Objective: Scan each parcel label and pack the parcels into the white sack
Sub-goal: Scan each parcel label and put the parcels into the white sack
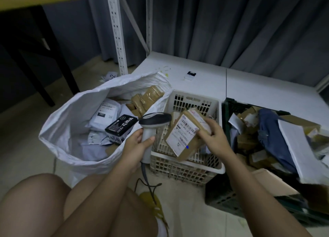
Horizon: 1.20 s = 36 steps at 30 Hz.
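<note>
parcel: brown box (185, 136) tilted over the white basket (188, 163), long axis running lower-left to upper-right, label facing up
right hand: (214, 133) fingers curled round the parcel's upper right end
left hand: (138, 144) wrapped round the scanner (151, 128) grip, head pointing right at the label
label: white, barcode, small blue dot
white sack: (71, 121) open on the left, parcels already inside

Left hand (138, 141) grips scanner (151, 128) handle, head aimed at labelled cardboard parcel (184, 136). Right hand (214, 134) pinches parcel's upper right edge, holds it tilted over white basket (187, 165). White sack (71, 130) open at left, parcels inside. Dark crate (229, 197) at right, full of parcels.
</note>
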{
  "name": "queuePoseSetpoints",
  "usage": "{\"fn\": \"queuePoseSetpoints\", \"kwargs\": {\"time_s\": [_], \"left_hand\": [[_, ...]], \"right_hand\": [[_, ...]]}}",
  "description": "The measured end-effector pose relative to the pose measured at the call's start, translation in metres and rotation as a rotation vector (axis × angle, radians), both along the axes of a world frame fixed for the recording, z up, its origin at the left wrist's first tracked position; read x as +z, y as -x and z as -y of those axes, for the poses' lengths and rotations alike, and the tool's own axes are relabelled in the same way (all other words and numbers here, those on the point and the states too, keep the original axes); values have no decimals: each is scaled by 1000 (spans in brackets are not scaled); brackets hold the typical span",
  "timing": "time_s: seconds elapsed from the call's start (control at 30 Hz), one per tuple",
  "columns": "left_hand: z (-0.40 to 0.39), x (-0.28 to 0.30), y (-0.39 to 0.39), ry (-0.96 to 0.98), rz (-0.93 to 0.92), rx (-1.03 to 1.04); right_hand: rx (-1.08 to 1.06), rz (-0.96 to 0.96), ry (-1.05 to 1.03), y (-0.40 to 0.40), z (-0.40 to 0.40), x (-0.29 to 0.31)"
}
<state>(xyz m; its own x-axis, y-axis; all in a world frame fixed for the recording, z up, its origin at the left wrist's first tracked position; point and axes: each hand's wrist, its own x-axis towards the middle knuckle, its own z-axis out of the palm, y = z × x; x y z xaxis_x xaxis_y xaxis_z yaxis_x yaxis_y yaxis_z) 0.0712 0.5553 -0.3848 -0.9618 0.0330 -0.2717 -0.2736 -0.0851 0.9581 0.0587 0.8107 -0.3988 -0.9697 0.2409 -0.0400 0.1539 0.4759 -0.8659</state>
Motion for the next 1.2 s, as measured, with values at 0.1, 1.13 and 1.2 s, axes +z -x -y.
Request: {"fn": "queuePoseSetpoints", "kwargs": {"time_s": [0.1,1.13,1.2], "left_hand": [[2,-2,1,-3,-6,-9],[-35,-8,28,189,-240,-170],[-35,-9,28,218,-259,-204]], "right_hand": [[42,134,-77,1,5,-13],[-128,46,296,51,-32,32],[-131,56,305,54,-31,34]]}}
